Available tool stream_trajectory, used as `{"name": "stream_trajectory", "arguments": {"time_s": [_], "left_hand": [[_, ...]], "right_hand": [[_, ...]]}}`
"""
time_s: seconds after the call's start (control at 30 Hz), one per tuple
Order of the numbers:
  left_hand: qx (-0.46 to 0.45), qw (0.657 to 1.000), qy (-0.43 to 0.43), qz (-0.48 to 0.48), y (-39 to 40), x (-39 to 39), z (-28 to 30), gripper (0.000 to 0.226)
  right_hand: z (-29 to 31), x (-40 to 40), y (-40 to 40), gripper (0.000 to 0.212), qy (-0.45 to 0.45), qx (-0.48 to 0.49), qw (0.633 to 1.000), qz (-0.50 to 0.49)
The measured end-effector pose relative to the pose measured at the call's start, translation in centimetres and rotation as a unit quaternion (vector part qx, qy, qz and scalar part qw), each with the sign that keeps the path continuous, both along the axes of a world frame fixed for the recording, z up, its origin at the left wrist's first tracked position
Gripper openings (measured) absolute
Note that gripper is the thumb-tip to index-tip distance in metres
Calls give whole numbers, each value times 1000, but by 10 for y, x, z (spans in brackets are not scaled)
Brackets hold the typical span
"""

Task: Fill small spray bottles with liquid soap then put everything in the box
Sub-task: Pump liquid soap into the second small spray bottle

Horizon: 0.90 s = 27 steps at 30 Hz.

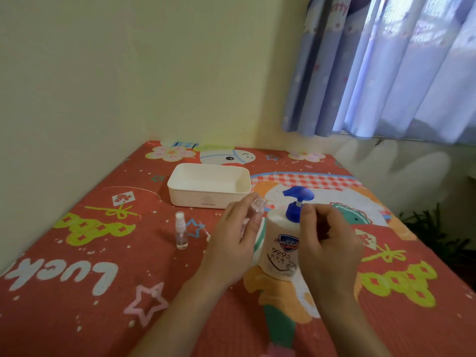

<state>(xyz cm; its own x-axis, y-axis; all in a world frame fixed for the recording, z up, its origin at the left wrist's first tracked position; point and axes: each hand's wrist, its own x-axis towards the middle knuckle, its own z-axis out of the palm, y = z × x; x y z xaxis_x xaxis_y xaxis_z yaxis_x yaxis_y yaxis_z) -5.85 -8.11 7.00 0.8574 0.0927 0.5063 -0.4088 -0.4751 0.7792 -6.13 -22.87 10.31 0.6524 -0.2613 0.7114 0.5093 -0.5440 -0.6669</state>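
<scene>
Two bare hands are working over the red cartoon-printed tablecloth (pixel 77 253), and we are watching from above. Our left hand (pixel 231 243) is pinching a small clear plastic spray bottle (pixel 257 206), holding it up tilted with its base toward twelve o'clock, just beside the pump. Our right hand (pixel 329 246) is curling its fingers beside the blue collar of the tall white soap pump bottle (pixel 280 253); whether it is gripping anything, we cannot tell. That soap bottle is standing upright between the two hands, its blue pump spout (pixel 298 195) pointing toward nine o'clock, at the held bottle. At nine o'clock from the left hand, a second small clear spray bottle with a white nozzle (pixel 181 231) is standing upright on the cloth, apart from everything else. At twelve o'clock from that one, the cream rectangular plastic box (pixel 190 195) is sitting open-topped, well behind the hands. Up at one o'clock, pale blue patterned curtains (pixel 386 73) are hanging over a bright window.
</scene>
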Motion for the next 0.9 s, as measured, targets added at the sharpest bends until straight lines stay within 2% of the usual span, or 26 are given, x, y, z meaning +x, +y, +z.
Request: {"name": "stream_trajectory", "arguments": {"time_s": [0.13, 0.3, 0.6, 0.9], "left_hand": [[14, 999, 7, -28, -6, 5, 4, 43], [19, 999, 6, -38, -11, 9, 6, 41], [1, 999, -10, -50, -14, 10, 13, 39], [33, 998, -26, -52, -10, 5, 17, 41]], "right_hand": [[17, 12, -13, 18, 84, 44, 995, 11], [33, 32, -15, 34, 227, 59, 960, 155], [40, 42, -16, 22, 273, 5, 944, 185], [54, 42, -15, 22, 296, -68, 935, 183]]}}
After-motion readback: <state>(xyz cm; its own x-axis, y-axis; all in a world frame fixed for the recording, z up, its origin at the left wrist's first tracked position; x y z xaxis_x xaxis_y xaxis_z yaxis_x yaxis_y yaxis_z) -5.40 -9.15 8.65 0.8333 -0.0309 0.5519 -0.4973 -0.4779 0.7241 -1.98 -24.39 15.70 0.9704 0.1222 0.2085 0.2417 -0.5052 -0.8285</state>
